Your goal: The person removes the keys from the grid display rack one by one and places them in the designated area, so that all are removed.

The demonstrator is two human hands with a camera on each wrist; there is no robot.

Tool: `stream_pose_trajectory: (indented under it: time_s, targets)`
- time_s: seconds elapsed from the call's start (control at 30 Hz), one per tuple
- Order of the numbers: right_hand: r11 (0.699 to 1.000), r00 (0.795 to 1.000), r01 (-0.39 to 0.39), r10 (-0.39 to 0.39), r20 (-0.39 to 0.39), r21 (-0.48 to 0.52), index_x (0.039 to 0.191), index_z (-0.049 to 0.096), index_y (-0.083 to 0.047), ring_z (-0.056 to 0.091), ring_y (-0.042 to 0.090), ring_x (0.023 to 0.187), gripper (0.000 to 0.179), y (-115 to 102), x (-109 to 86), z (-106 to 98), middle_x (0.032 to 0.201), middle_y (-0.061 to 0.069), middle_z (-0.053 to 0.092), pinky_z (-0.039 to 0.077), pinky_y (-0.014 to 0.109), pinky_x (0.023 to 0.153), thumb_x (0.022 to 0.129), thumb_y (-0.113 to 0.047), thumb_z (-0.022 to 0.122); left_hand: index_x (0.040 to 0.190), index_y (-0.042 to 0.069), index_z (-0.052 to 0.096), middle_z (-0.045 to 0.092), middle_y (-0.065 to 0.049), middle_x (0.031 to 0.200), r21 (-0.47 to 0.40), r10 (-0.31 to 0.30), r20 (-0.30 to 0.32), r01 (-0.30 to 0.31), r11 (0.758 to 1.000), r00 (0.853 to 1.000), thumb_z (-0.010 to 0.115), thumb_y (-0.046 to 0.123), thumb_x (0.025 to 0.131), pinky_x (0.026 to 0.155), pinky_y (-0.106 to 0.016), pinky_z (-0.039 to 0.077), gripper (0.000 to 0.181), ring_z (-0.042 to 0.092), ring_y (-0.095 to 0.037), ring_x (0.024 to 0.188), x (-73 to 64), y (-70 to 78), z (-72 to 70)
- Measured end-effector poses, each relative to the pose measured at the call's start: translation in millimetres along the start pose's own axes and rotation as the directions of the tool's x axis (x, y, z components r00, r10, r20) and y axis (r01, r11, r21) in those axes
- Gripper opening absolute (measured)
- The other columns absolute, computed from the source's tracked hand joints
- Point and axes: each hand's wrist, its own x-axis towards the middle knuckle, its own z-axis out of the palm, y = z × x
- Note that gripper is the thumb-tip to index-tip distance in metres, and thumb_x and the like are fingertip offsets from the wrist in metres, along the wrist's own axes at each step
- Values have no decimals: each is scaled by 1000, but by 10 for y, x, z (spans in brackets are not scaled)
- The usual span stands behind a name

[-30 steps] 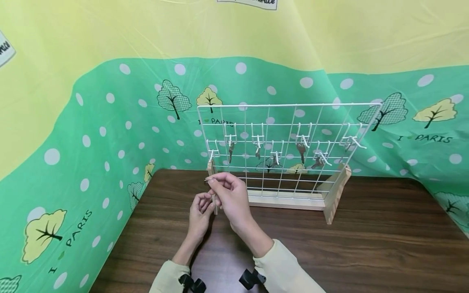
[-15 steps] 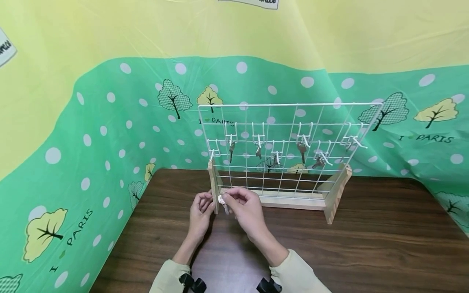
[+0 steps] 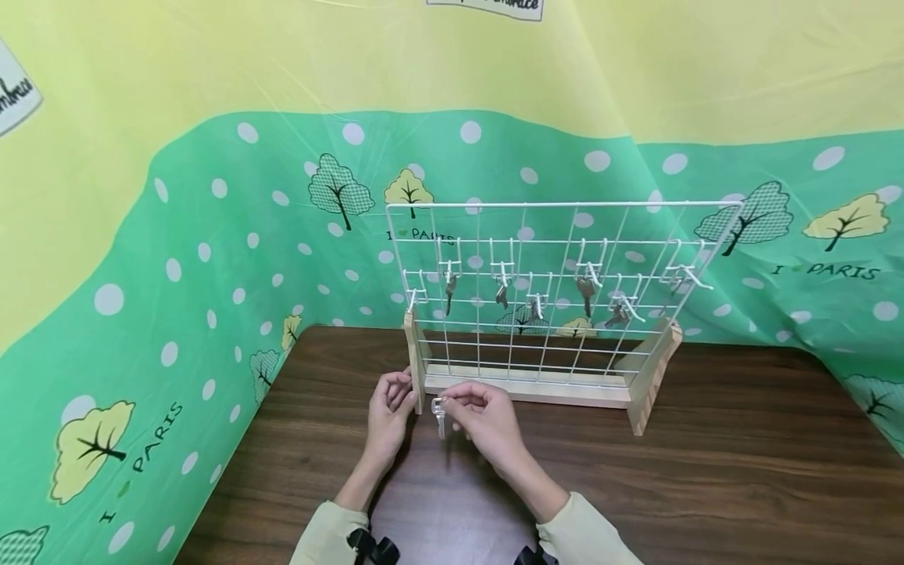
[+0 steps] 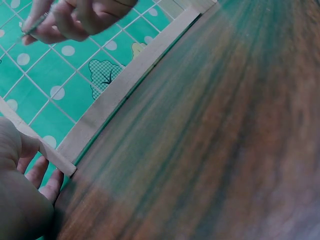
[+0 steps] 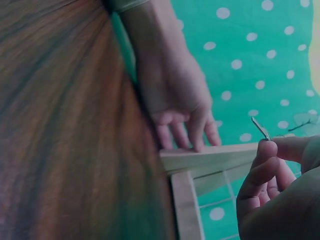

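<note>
My right hand (image 3: 487, 420) pinches a small silver key (image 3: 441, 418) between thumb and index finger, just in front of the stand's left end. The key hangs down, apart from stand and table. In the right wrist view, the key (image 5: 260, 128) shows edge-on above the thumb tip. My left hand (image 3: 387, 414) holds the left wooden side panel (image 3: 415, 365) of the display stand, thumb near its front edge, some fingertips hidden. From the left wrist view, that hand (image 4: 22, 185) lies against the panel (image 4: 55, 156).
The white wire grid (image 3: 565, 204) stands upright in its wooden base (image 3: 565, 391). Several white hooks (image 3: 592, 273) hang on it, some with keys (image 3: 586, 292). Brown wooden tabletop (image 3: 741, 455) surrounds it. A green and yellow printed cloth (image 3: 212, 188) forms the backdrop.
My right hand has come down and rightward with the key, from over the left panel to in front of the base. The left hand stays on the panel.
</note>
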Motion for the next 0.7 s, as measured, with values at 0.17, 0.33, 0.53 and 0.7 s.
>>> stream_pose_trajectory:
  time_s: [0.17, 0.33, 0.53, 0.7]
  targets:
    - [1000, 1000, -6, 6, 6, -18, 104, 79, 7, 62, 11, 63, 11, 147, 24, -39, 85, 6, 77, 49, 19, 53, 93, 3, 81, 122, -19, 51, 58, -36, 153, 4, -3, -2, 3, 1000, 1000, 60, -19, 101, 116, -24, 51, 22, 54, -46, 147, 3, -5, -3]
    - [997, 999, -5, 7, 32, -77, 104, 79, 7, 62, 14, 63, 12, 312, 47, -44, 83, 4, 76, 52, 20, 55, 93, 3, 79, 122, -18, 51, 58, -36, 154, -18, -23, -6, 23, 1000, 1000, 60, -19, 101, 115, -23, 52, 23, 54, -45, 148, -1, 6, -4]
    - [989, 997, -12, 24, 79, -148, 102, 80, 4, 60, 12, 60, 10, 435, 47, -42, 80, 8, 77, 51, 20, 54, 92, 3, 79, 122, -18, 51, 58, -35, 154, -7, -23, -3, 23, 1000, 1000, 60, -18, 102, 116, -25, 51, 22, 53, -46, 149, 1, 5, 0]
    - [971, 991, 13, 20, 134, -237, 98, 80, 1, 63, 10, 59, 6, 523, 63, -53, 79, 10, 79, 51, 19, 55, 92, 3, 79, 122, -17, 51, 59, -34, 154, -1, -19, -3, 19, 1000, 1000, 60, -18, 103, 117, -24, 51, 21, 54, -42, 149, 1, 9, 0]
